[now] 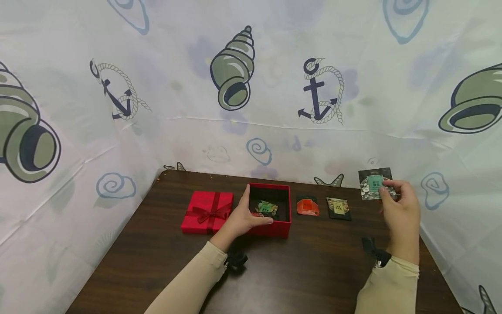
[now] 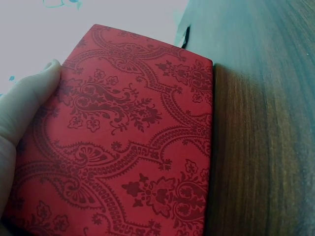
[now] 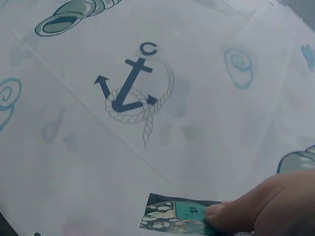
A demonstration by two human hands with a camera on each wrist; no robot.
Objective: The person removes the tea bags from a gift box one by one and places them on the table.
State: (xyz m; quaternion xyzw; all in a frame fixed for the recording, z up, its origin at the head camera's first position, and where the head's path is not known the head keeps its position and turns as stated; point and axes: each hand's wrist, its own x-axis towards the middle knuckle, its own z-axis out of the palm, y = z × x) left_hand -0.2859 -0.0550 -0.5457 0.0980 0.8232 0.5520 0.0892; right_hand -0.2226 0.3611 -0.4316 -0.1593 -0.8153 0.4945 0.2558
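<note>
My left hand (image 1: 242,216) grips an open red gift box (image 1: 289,209) at its left front corner, the thumb along the front rim. In the left wrist view the box's red patterned wall (image 2: 123,132) fills much of the picture. Inside the box lies a sachet with a green label (image 1: 267,207), partly behind the hand. To the right, my right hand (image 1: 404,209) pinches a dark sachet with a teal label (image 1: 370,185) above the table's far right part. The right wrist view shows the thumb pressed on that sachet (image 3: 162,216).
A red lid with a ribbon bow (image 1: 200,209) lies left of the box. Right of the box lie an orange-red sachet (image 1: 307,206) and a dark sachet with a yellow label (image 1: 339,208). Behind the brown table (image 1: 306,270) hangs a printed curtain (image 1: 274,78).
</note>
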